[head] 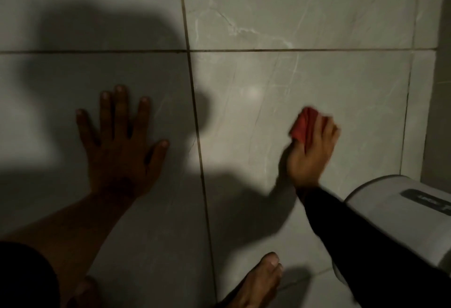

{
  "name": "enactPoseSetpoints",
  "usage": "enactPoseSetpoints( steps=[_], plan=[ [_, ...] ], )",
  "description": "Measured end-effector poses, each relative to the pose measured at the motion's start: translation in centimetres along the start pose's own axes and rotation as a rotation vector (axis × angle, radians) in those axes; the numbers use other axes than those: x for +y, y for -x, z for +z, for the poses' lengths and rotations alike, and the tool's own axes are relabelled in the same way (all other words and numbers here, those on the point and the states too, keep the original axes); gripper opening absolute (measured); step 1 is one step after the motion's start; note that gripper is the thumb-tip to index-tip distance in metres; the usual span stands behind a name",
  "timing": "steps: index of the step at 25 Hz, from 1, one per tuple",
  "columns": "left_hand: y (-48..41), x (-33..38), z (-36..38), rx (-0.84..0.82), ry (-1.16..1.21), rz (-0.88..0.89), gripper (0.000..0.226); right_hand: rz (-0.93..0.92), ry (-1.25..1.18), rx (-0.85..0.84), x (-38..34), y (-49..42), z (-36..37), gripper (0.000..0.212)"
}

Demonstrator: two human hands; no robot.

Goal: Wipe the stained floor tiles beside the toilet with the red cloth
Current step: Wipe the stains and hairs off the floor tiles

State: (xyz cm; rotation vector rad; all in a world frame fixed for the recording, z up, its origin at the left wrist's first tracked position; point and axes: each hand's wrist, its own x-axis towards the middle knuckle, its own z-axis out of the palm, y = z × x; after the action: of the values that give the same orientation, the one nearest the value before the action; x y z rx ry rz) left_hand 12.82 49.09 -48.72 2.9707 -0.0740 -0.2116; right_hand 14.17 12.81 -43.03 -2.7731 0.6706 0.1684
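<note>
Grey marble-look floor tiles (pixel 305 27) fill the frame, cut by 2 dark grout lines that cross left of centre. The toilet (pixel 400 212) bulges in at the lower right edge. The left hand (pixel 122 146) lies flat on the shadowed tile at centre left, fingers (pixel 114 112) spread wide, holding nothing (a prop, by the look of it). A bare foot (pixel 258 281) shows at bottom centre. The right hand (pixel 311 151), right of centre, presses the bunched red cloth (pixel 302 126) to the lit tile, fingers curled over it. The cloth pokes out toward the upper left, and unwiped tile lies that way; stains are too faint to pick out.
</note>
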Motion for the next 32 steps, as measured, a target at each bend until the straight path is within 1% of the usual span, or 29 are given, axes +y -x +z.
enactPoseSetpoints(
  steps=[1, 2, 4, 5, 6, 7, 9, 11, 12, 13, 15, 16, 17, 18, 19, 20, 21, 22, 23, 24, 25, 26, 28, 29, 30, 32],
  plan=[
    [0.1, -0.1, 0.1, 0.011, 0.003, 0.004, 0.088, -0.040, 0.009, 0.043, -3.0, -3.3, 0.7, 0.070],
    [0.1, -0.2, 0.2, 0.016, 0.006, 0.004, 0.087, -0.119, -0.003, 0.064, -6.3, -5.6, 1.8, 0.072],
    [0.2, -0.3, 0.4, 0.022, 0.005, 0.000, 0.087, -0.307, 0.001, 0.089, -12.0, -6.8, 4.0, 0.079],
    [0.1, -0.3, 0.5, 0.025, 0.007, -0.001, 0.087, -0.417, 0.003, 0.080, -13.7, -5.5, 5.1, 0.080],
    [0.0, -0.3, 0.5, 0.023, 0.012, -0.001, 0.087, -0.503, 0.005, 0.030, -14.4, -2.8, 6.0, 0.078],
    [0.0, -0.4, 0.5, 0.020, 0.018, 0.000, 0.087, -0.568, 0.004, -0.044, -13.9, 0.9, 6.7, 0.073],
    [0.1, -0.6, 0.7, 0.026, 0.012, 0.003, 0.088, -0.671, 0.022, -0.174, -9.9, 8.5, 6.7, 0.062],
    [0.1, -0.6, 0.8, 0.026, 0.015, -0.001, 0.088, -0.655, 0.057, -0.297, -4.0, 14.1, 5.1, 0.052],
    [0.1, -0.5, 0.9, 0.026, 0.020, 0.000, 0.088, -0.611, 0.084, -0.330, -1.2, 15.3, 3.9, 0.049],
    [0.1, -0.5, 0.9, 0.031, 0.019, 0.004, 0.088, -0.541, 0.089, -0.327, 0.8, 15.0, 2.8, 0.049],
    [0.2, -0.7, 0.9, 0.053, 0.009, 0.021, 0.086, -0.317, 0.071, -0.186, 2.7, 11.0, 1.8, 0.060],
    [0.2, -0.8, 0.9, 0.066, 0.004, 0.030, 0.086, -0.195, 0.052, -0.078, 1.9, 7.5, 1.8, 0.064],
    [0.1, -0.9, 1.0, 0.074, 0.001, 0.034, 0.085, -0.126, 0.042, 0.022, 0.3, 3.4, 2.1, 0.067],
    [0.1, -0.9, 1.0, 0.072, -0.006, 0.032, 0.085, -0.125, 0.013, 0.093, -2.0, -0.1, 2.7, 0.070],
    [0.1, -0.8, 0.9, 0.065, -0.016, 0.028, 0.085, -0.168, -0.015, 0.128, -4.5, -2.0, 3.5, 0.072],
    [0.0, -0.6, 0.7, 0.056, -0.026, 0.028, 0.085, -0.233, -0.014, 0.122, -6.3, -2.0, 4.4, 0.074],
    [0.0, -0.3, 0.5, 0.047, -0.044, 0.027, 0.085, -0.337, 0.003, 0.062, -7.2, -0.1, 4.8, 0.074],
    [0.0, -0.2, 0.0, 0.031, -0.062, 0.016, 0.086, -0.433, 0.022, -0.042, -7.1, 3.1, 5.0, 0.075],
    [0.0, -0.1, -0.4, 0.011, -0.069, 0.005, 0.086, -0.498, 0.012, -0.153, -5.8, 6.8, 4.2, 0.076],
    [-0.1, 0.0, -0.6, -0.007, -0.065, 0.002, 0.086, -0.527, -0.006, -0.224, -3.4, 9.0, 3.5, 0.078],
    [0.0, -0.1, -0.7, -0.012, -0.061, -0.001, 0.087, -0.522, -0.010, -0.223, -1.5, 8.9, 2.6, 0.077],
    [0.0, 0.0, -0.8, -0.005, -0.062, -0.003, 0.087, -0.475, -0.019, -0.175, -0.6, 6.9, 2.2, 0.076],
    [-0.3, 0.2, -0.6, -0.002, -0.063, 0.001, 0.087, -0.327, -0.032, -0.032, -2.1, 1.5, 2.7, 0.075],
    [-0.3, 0.3, -0.7, -0.014, -0.062, -0.002, 0.088, -0.322, -0.057, -0.014, -3.7, 0.4, 3.1, 0.074],
    [-0.2, 0.4, -0.9, -0.036, -0.060, -0.018, 0.088, -0.363, -0.057, -0.030, -4.8, 0.7, 3.5, 0.071],
    [-0.2, 0.7, -1.4, -0.085, -0.060, -0.029, 0.089, -0.536, -0.016, -0.156, -3.9, 5.0, 3.5, 0.063]
  ],
)
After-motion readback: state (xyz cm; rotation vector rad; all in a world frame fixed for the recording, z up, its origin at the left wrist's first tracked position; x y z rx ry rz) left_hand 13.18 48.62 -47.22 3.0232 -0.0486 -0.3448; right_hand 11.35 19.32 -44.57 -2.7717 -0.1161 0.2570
